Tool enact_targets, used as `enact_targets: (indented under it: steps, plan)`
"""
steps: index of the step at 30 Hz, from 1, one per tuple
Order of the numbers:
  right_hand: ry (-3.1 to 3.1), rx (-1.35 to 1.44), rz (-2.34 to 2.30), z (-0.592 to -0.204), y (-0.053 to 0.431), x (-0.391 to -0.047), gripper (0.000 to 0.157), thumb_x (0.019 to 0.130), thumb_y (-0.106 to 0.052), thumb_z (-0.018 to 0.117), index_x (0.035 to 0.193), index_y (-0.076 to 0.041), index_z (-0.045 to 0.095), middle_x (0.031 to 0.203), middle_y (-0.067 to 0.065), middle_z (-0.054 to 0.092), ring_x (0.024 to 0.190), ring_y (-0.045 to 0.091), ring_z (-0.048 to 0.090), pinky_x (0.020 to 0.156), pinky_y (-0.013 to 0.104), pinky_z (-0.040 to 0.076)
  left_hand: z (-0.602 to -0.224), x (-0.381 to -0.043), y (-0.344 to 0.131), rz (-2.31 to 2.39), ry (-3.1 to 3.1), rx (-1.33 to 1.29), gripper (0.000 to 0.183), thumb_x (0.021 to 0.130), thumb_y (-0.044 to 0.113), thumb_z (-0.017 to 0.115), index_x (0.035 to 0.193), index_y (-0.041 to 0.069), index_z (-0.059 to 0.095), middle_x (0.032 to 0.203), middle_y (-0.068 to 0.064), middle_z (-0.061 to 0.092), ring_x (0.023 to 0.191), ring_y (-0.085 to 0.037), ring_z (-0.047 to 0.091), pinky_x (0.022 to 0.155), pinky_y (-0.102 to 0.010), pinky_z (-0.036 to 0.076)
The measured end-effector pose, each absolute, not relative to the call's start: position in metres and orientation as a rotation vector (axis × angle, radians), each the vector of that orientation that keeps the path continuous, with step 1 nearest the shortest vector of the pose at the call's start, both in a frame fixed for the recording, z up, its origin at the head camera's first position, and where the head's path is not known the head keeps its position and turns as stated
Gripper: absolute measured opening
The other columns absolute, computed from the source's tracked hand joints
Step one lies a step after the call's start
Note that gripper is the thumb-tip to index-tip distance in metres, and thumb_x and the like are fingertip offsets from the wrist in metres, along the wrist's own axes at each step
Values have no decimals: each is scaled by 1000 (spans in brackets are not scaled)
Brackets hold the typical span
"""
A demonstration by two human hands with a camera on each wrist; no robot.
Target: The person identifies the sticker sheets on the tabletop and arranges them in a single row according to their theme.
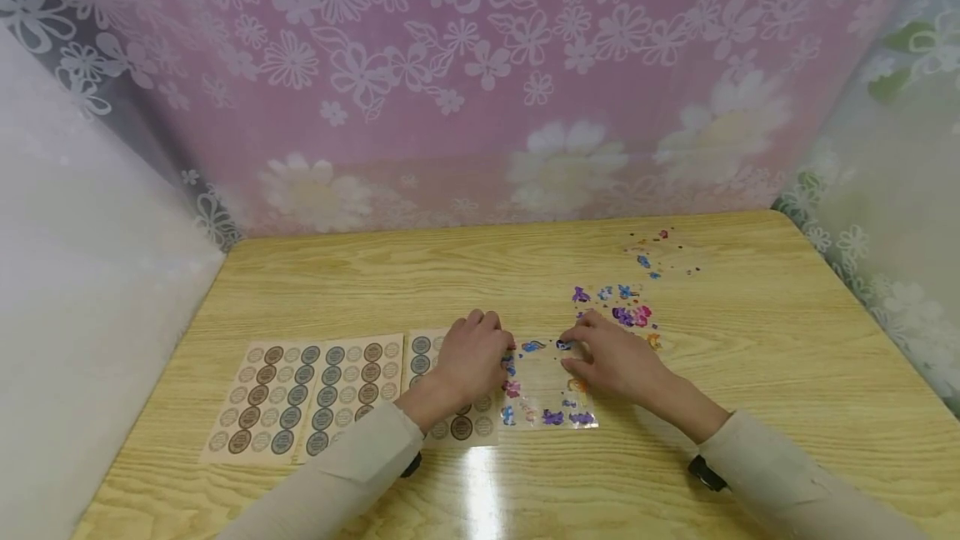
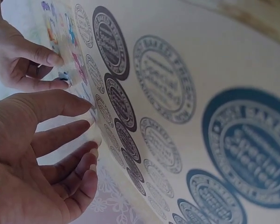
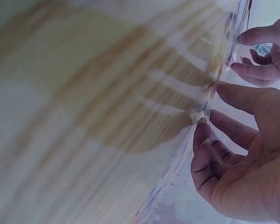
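Note:
A clear sticker sheet point(image 1: 542, 382) with small colourful cartoon pony stickers round its edges lies flat on the wooden table. Along its left side, the fingertips of my left hand point(image 1: 474, 357) touch the sheet; in the left wrist view the thumb stands apart from the loosely bent fingers. At the upper right of the sheet, my right hand point(image 1: 618, 357) touches it with thumb and index finger spread around a small dark-blue pony sticker point(image 1: 563, 345). A beige sheet of round label stickers point(image 1: 461, 426) lies partly under my left hand and forearm.
Two more beige sheets of round labels point(image 1: 255, 411) lie to the left. Beyond my right hand are clear sheets with purple, pink and blue stickers point(image 1: 622, 315), and others point(image 1: 643, 261) farther back. A flowered curtain point(image 1: 487, 107) hangs behind the table point(image 1: 750, 315).

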State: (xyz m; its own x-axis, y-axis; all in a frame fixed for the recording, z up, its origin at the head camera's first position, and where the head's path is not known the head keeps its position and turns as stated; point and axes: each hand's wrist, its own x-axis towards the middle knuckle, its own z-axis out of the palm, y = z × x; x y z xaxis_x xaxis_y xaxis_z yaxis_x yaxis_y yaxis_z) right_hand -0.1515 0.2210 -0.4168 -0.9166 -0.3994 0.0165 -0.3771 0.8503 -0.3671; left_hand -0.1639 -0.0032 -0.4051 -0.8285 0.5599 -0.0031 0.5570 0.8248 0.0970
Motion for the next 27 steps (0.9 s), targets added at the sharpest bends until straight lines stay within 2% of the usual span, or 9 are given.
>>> enact_targets:
  steps: [3, 11, 20, 27]
  plan:
    - [2983, -635, -559, -417, 221, -152, 32, 84, -26, 75, 110, -9, 71, 102, 4, 54, 68, 10, 44, 53, 24, 38, -405, -164, -4, 137, 2981, 920, 27, 80, 14, 71, 106, 17, 74, 100, 0, 56, 90, -18, 45, 84, -37, 43]
    - [2999, -635, -520, -417, 221, -153, 33, 82, -27, 77, 109, -9, 72, 105, 5, 55, 75, 13, 47, 60, 28, 41, -404, -165, -6, 139, 2967, 952, 25, 80, 16, 71, 104, 18, 74, 104, 1, 60, 95, -19, 48, 86, -38, 42]
    - [3035, -709, -508, -418, 222, -153, 32, 81, -27, 77, 107, -8, 73, 104, 6, 58, 86, 20, 53, 71, 36, 46, -404, -164, -8, 156, 2967, 975, 22, 84, 20, 69, 105, 16, 73, 104, -1, 58, 96, -20, 48, 86, -38, 43]
    - [3005, -643, -601, -411, 231, -153, 38, 91, -27, 67, 121, -5, 64, 119, 13, 56, 105, 32, 56, 83, 47, 49, -404, -165, -10, 194, 3050, 1022, 32, 90, 28, 63, 119, 15, 66, 116, -4, 57, 104, -22, 53, 87, -40, 45]
